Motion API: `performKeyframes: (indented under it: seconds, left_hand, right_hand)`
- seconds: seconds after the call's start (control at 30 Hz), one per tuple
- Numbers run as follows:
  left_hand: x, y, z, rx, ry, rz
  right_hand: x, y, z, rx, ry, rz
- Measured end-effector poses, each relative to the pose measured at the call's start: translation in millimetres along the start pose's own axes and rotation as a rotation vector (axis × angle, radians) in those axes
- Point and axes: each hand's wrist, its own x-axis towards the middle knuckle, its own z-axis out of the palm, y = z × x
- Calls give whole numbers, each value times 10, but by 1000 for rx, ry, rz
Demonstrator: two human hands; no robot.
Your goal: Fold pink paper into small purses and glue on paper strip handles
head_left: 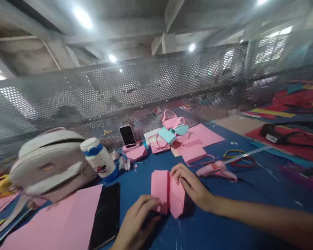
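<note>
A folded piece of pink paper [160, 185], with a crease down its middle, stands on the blue table in front of me. My left hand [139, 218] has its curled fingers on the paper's lower left side, the thumb partly below it. On the upper right part, my right hand [194, 185] holds the paper with fingers bent over its edge. To the right of that hand lies a pink glue gun [215, 170]. Beyond the folded paper sit small pink paper bags [193, 152] with handles and a teal paper bag [168, 134].
At left are a pale backpack [50, 163], a white and blue bottle [100, 161], large pink sheets [57, 218] and a black flat slab [106, 211]. A phone [127, 135] leans near the perforated metal partition [135, 90]. A black strap [284, 135] lies on red sheets at right.
</note>
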Motion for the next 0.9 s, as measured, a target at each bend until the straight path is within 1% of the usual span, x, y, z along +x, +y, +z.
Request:
performKeyframes:
  seconds: [0.07,0.13,0.23,0.3,0.37,0.57,0.77,0.9]
  left_hand:
    - [-24,43,-15,81,3,-59]
    - [-25,99,-25,119,-14,-91]
    - [7,190,-20,91,-83,-85]
    - [22,229,-5,53,-99,-81]
    - [15,242,17,23,-87,-95]
    - [-11,268,105,-47,-49,-203]
    - [57,351,126,-148,30,-285]
    - [42,376,121,-288,7,-386]
  right_hand:
    - [19,-24,2,49,-30,-22]
    - [35,-61,5,93,-57,-29]
    - [53,-131,11,149,-90,-7]
    - [63,-159,12,162,-105,19]
    - [71,-157,12,172,-111,32]
    - [83,-77,18,259,-75,101]
    - [97,-95,-2,258,-128,99]
    - [95,-109,-7,230,-151,194]
